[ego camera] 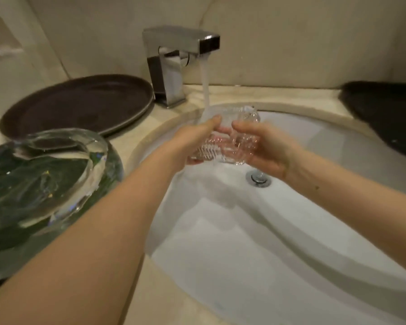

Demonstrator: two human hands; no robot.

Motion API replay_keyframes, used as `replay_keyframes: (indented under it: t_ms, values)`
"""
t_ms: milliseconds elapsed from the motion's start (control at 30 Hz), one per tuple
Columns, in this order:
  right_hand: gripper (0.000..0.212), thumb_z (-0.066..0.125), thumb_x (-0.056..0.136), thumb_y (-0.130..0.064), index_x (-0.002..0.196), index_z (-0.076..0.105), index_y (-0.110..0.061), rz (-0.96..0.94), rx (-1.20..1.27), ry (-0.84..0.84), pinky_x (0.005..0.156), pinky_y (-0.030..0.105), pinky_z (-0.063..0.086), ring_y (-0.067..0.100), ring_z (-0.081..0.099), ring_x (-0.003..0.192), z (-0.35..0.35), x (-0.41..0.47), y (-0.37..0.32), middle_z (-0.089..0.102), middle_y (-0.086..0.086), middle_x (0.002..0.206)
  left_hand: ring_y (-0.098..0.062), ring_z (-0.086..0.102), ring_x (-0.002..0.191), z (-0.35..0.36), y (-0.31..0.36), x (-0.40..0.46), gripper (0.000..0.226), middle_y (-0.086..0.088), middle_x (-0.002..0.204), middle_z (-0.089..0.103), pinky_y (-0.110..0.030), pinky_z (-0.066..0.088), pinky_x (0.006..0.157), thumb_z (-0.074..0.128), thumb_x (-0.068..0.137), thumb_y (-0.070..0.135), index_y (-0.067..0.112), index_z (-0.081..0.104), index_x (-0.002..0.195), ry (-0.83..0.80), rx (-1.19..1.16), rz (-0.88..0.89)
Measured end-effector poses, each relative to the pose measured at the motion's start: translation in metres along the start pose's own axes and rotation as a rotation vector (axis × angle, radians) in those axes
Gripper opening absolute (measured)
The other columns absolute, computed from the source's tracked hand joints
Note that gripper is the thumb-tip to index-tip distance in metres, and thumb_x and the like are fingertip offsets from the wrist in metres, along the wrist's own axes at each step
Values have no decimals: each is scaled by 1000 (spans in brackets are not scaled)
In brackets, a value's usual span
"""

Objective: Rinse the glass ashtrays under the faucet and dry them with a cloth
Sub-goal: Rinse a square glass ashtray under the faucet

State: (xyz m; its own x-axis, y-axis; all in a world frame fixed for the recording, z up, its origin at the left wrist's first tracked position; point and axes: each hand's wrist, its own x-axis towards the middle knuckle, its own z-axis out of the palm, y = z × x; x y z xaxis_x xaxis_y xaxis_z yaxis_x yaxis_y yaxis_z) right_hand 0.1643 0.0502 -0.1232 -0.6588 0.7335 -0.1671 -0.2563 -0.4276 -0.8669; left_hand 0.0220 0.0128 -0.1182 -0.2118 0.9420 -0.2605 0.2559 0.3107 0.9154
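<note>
1. Because the clear ribbed glass ashtray (227, 139) is see-through and blurred by running water, I cannot make out its exact outline; it sits between both hands, over the white oval ceramic basin (291, 231) and right under the stream.
2. My left hand (192, 141) grips the ashtray's left side, thumb on top and fingers curled beneath, where they show only dimly through the glass.
3. My right hand (265, 146) holds the right side, thumb across the upper edge and fingers wrapped under it; the fingertips are hidden behind the glass.
4. Water falls in a white column from the square chrome faucet (174, 64), which stands on the pale marble-like counter (131, 137), and hits the ashtray's far edge.
5. At the left, a large thick clear glass bowl-shaped piece (47, 174) is cut off by the frame edge; I cannot tell what the dark green mass under it is.
6. Behind it lies a round dark brown tray (80, 104) with a matte surface and a low rim.
7. At the right edge, a dark rounded object (384, 113) is partly out of frame and too blurred to name.
8. A round chrome drain plug (258, 178) shows in the basin just below my right hand.
</note>
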Motion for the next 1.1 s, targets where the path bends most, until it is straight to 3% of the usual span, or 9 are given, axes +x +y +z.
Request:
replay_keyframes:
  t_ms: [133,233,333,467,600,700,900,1000,1100]
  values:
    - [26,44,90,-3,109,61,1,-7,44,-37,66,31,59,20,70,76,3,-8,-7,69,10,92,-18,54,111,3,2,0,72,2,124,57,-34,44,91,67,75,58,17,46,130,48,32,107]
    - [30,47,79,-4,98,70,-3,29,101,-136,74,38,57,23,70,85,4,-9,-9,69,11,99,-19,60,104,4,4,1,57,4,107,67,-33,48,84,59,78,61,22,49,119,115,54,135]
    - [17,47,86,0,94,60,-8,44,106,-42,71,41,57,23,68,83,8,-6,-5,67,10,97,-29,64,101,-1,3,8,72,-4,104,70,-45,50,92,49,80,69,15,52,127,259,-88,6]
    - [6,47,96,-11,91,49,-9,-29,-166,125,57,30,48,16,55,64,14,1,-1,51,5,79,-25,66,77,-3,2,16,55,-8,85,69,-35,55,75,31,94,60,13,60,89,378,-476,-167]
    - [53,41,95,-46,127,43,-4,-91,-612,466,75,32,41,21,52,93,18,18,-7,52,6,106,-18,67,66,4,9,6,59,-4,79,69,-30,55,60,28,94,61,13,59,109,146,-543,-114]
    - [70,47,86,-61,127,45,-4,-112,-731,628,78,34,43,26,53,102,20,26,-6,55,7,113,-12,62,81,9,5,0,41,9,90,61,-24,51,58,51,87,56,27,51,115,184,-211,84]
    - [54,34,89,-65,90,50,-14,45,-469,513,50,25,40,18,52,61,23,27,-5,53,3,74,-30,61,100,3,5,5,50,-13,113,62,-46,52,86,34,96,52,8,52,114,400,-186,57]
    - [52,34,93,-58,95,56,-11,72,-317,381,51,25,45,20,61,65,21,20,-7,63,5,79,-24,60,76,-3,10,6,47,-6,77,59,-39,54,76,27,101,45,7,54,96,465,-372,-138]
    - [35,41,97,-39,104,54,-7,65,-214,160,60,30,49,16,60,66,11,10,-15,61,4,79,-13,55,40,-3,12,2,45,1,48,55,-25,50,47,26,102,42,11,52,82,367,-584,-205]
